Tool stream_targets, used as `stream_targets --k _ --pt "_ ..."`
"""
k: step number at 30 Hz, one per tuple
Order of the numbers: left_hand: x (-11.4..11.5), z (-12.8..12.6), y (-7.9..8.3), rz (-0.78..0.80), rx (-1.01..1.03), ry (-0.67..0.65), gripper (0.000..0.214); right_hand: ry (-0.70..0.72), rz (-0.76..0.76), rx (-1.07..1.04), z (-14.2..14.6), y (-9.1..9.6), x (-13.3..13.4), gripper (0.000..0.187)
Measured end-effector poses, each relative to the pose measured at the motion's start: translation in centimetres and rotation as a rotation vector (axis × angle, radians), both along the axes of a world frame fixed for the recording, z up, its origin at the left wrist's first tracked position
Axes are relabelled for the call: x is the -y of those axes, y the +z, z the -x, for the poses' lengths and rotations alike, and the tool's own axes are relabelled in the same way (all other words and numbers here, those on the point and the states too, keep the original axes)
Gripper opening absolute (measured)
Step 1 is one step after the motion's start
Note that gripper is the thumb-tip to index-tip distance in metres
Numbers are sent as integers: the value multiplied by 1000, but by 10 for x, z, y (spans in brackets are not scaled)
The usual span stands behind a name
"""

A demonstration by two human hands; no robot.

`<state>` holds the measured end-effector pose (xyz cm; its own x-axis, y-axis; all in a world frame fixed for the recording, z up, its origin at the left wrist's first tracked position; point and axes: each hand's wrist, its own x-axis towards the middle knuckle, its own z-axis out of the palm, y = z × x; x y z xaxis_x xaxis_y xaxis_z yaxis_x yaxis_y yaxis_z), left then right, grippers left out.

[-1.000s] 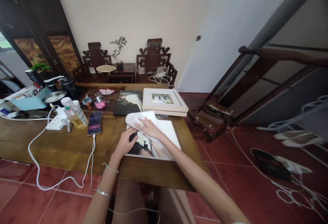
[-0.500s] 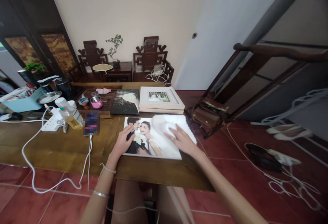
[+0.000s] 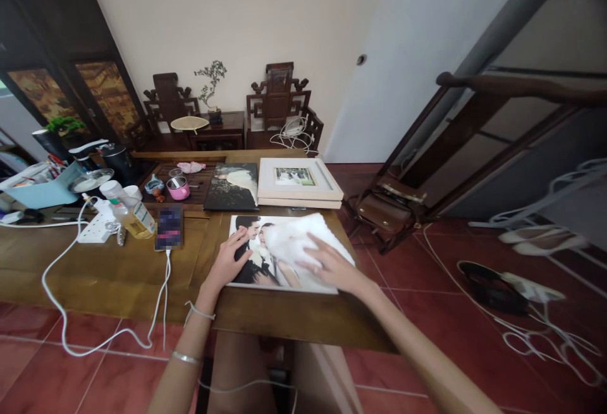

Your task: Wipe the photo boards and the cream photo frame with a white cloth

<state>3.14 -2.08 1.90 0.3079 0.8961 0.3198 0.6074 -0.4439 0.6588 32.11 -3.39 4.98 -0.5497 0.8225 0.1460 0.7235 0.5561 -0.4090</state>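
Note:
A wedding photo print of a couple lies flat on the table near its front edge. On the photo's left side rests my left hand, open, its fingers stretched over the picture. My right hand presses and grips a fluffy white cloth against the photo's right half. The cloth covers part of the pictured people and the upper right corner, and some of it is hidden under my fingers.
Behind the photo lie a dark photo panel and stacked white frames. To the left are a phone on a white cable, an oil-coloured bottle, a power strip and a pink cup. A wooden chair stands right.
My right hand has slid the white cloth left and slightly toward me, over the pictured faces. My left hand stays in place on the photo.

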Motion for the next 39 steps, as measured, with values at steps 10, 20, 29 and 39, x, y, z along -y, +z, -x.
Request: stream_targets --k 10,20,29,39 --pt "0 -1 -1 18 43 20 46 -13 -177 -66 10 -5 -27 24" --pt "0 0 -2 -16 23 11 45 295 65 -4 7 24 87 14" --pt "0 1 2 -26 20 -17 42 -112 -44 -123 11 -3 -50 30" --pt "1 -1 2 -24 44 21 46 165 -166 -66 30 3 64 24"
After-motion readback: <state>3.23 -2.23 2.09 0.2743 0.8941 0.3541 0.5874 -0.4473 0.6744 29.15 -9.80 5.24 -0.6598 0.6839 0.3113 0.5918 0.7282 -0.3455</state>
